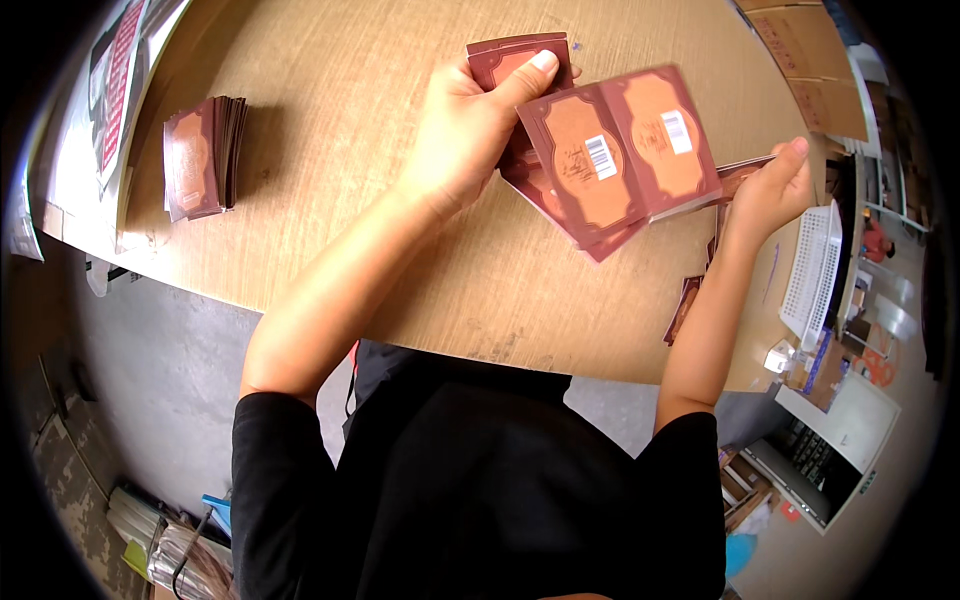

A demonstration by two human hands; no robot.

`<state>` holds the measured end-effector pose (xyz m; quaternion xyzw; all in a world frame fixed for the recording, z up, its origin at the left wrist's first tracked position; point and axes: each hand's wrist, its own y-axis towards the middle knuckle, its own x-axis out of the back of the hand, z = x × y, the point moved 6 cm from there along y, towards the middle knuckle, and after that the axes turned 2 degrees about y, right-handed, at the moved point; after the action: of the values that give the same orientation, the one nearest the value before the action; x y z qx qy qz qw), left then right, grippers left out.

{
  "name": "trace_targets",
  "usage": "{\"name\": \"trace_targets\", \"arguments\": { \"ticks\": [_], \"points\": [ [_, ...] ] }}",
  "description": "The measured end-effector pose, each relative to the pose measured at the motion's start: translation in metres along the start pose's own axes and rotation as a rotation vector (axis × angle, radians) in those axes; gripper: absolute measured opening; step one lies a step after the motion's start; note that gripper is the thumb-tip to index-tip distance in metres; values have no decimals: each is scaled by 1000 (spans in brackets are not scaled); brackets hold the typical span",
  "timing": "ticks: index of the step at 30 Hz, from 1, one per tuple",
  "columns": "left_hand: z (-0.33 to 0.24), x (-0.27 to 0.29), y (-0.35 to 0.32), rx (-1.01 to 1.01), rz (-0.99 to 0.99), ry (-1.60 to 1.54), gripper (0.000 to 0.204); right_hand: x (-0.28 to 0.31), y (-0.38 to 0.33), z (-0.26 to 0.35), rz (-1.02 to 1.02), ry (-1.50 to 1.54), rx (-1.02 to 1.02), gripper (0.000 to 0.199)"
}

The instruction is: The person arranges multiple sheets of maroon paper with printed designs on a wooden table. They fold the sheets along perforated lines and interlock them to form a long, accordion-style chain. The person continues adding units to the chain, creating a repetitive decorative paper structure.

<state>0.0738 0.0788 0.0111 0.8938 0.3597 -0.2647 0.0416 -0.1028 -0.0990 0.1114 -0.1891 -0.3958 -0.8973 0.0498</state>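
Observation:
My left hand [480,120] is closed around a bundle of reddish-brown printed cards [520,48], its thumb pressed on top. From that hand, more cards [630,150] spread out to the right, with orange panels and barcodes facing up. My right hand [770,195], at the right of the table, pinches the edge of a brown card [738,178]; part of it lies behind the fanned ones. Beneath and beside my right forearm are other cards [684,308], partly hidden. At the far left a stack of the same cards [200,160] stands on the table.
The wooden table [330,60] curves away in front of me. A white perforated plastic basket [812,270] sits near its right edge, with a small white box [780,356] below. Cardboard boxes [810,60] are at the upper right, and printed plastic packaging [110,100] is at the left edge.

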Motion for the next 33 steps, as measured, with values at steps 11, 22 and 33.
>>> {"name": "trace_targets", "arguments": {
  "ticks": [11,22,33],
  "points": [
    [-19,-7,1,-60,268,-350,37,8,2,-3,-136,66,42,46],
    [-19,16,19,38,387,-947,29,38,25,-38,-264,475,-327,38],
    [-10,27,28,31,231,-778,25,-4,-14,-40,239,546,-643,37]
  ]
}}
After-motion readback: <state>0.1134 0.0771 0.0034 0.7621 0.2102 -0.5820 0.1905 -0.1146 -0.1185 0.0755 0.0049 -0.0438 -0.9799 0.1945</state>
